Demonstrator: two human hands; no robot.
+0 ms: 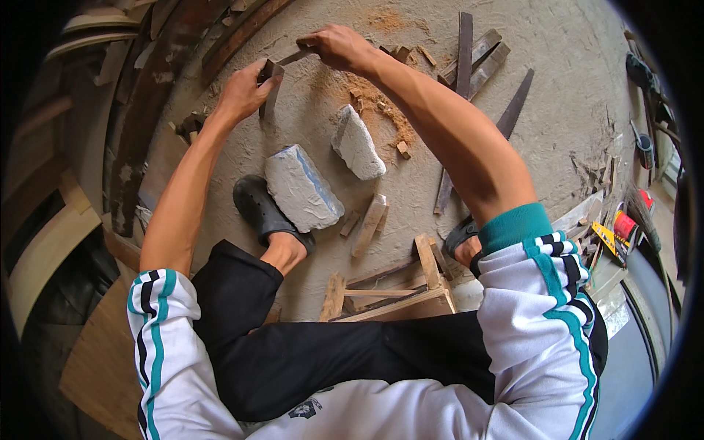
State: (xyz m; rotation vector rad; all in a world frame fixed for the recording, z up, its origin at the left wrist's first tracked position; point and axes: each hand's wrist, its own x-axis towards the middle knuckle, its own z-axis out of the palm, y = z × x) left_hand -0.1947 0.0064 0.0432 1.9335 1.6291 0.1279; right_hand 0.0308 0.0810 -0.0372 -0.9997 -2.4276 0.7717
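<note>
My left hand (pixel 244 94) is closed around a short, dark wooden piece (pixel 270 89) above the floor, at the far left of centre. My right hand (pixel 337 48) grips one end of a thin, dark, flat strip (pixel 295 56); its other end reaches the top of the wooden piece. Whether the strip is metal or wood I cannot tell. Nearer to me, a rough whitish block with a blue side (pixel 302 187) lies beside my shoe (pixel 265 213). A second whitish chunk (pixel 357 144) sits to its right.
Sawdust and wood chips (pixel 392 117) lie below my right forearm. A handsaw (pixel 515 104) and dark wooden strips (pixel 465 55) are on the right. A small wooden frame (pixel 396 304) stands between my legs. Curved timber (pixel 158 81) is stacked along the left.
</note>
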